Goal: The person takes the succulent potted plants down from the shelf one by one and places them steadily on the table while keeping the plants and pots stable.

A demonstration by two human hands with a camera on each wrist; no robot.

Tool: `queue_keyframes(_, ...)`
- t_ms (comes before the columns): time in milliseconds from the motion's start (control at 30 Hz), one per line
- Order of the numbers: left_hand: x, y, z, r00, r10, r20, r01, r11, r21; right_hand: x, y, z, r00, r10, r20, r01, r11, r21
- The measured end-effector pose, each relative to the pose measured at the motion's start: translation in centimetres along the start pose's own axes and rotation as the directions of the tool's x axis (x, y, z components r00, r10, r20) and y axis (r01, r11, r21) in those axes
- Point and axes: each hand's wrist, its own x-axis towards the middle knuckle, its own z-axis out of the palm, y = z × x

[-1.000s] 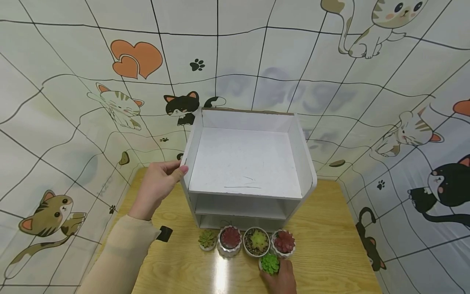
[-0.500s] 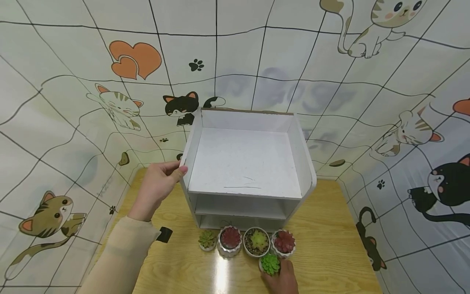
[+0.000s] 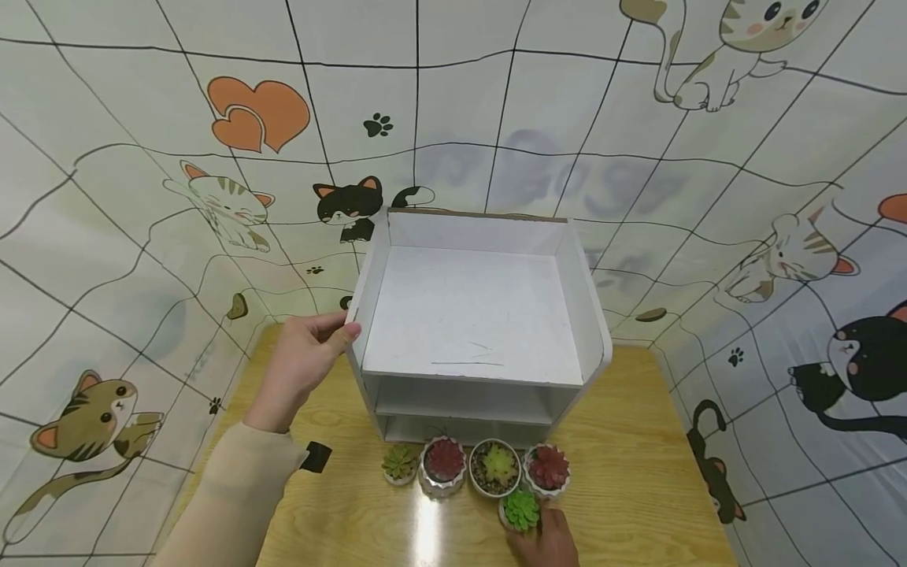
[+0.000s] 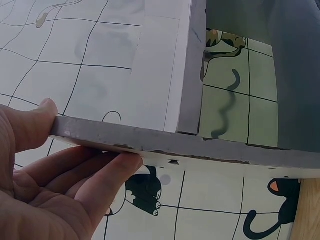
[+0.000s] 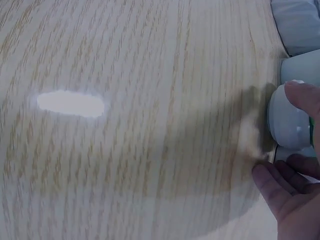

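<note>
A white wooden shelf unit point(image 3: 475, 307) stands on the table, its front towards me. My left hand point(image 3: 305, 354) pinches the edge of its left side panel; in the left wrist view the thumb lies above the panel edge point(image 4: 150, 140) and the fingers below. At the front, my right hand point(image 3: 546, 539) holds a small potted bright green succulent point(image 3: 521, 509) by its white pot point(image 5: 290, 120), thumb on the pot's side. Behind it, in a row, stand a potted red succulent point(image 3: 548, 468), a yellow-green one point(image 3: 495, 466), another red one point(image 3: 444, 460) and a small green one point(image 3: 400, 461).
The wooden table point(image 3: 623, 472) extends on both sides of the shelf. Cat-print cloth walls point(image 3: 453, 102) enclose it at the back and sides. A black square piece point(image 3: 316, 457) shows beside the left sleeve point(image 3: 237, 488).
My right hand has edged slightly to the right at the green succulent, whose pot stays in place. The left hand keeps its hold on the shelf panel.
</note>
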Motion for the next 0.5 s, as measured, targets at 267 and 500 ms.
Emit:
queue_keyframes(267,-0.4,-0.2,0.0,0.999,0.051,-0.010,-0.051,0.998,0.036,-0.1,0.1,-2.2,0.991,-0.026,0.131,0.029,0.999,-0.021)
queue_keyframes(500,-1.1,-0.9,0.0,0.996,0.061,-0.066,-0.057,0.997,0.055,0.2,-0.3,-5.7,0.989,-0.009,0.150,0.020,0.997,-0.074)
